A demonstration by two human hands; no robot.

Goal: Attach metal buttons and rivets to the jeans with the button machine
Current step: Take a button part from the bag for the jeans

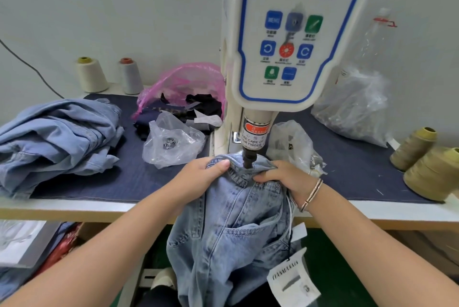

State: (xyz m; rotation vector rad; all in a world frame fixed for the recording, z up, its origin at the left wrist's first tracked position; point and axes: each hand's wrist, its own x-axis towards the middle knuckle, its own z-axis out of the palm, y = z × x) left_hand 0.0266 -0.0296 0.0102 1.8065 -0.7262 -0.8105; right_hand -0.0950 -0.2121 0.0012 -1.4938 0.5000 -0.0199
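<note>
A pair of light blue jeans hangs over the table's front edge, its waistband bunched under the black punch of the white button machine. My left hand grips the waistband just left of the punch, thumb on top. My right hand grips the waistband on the right, fingers curled close to the punch. A clear plastic bag of metal buttons lies on the table to the left of the machine. A white hang tag dangles from the jeans.
A pile of blue denim garments sits at the left. Behind lie a pink bag with dark scraps, thread cones and more clear bags. Khaki thread cones stand at the right edge on the dark blue mat.
</note>
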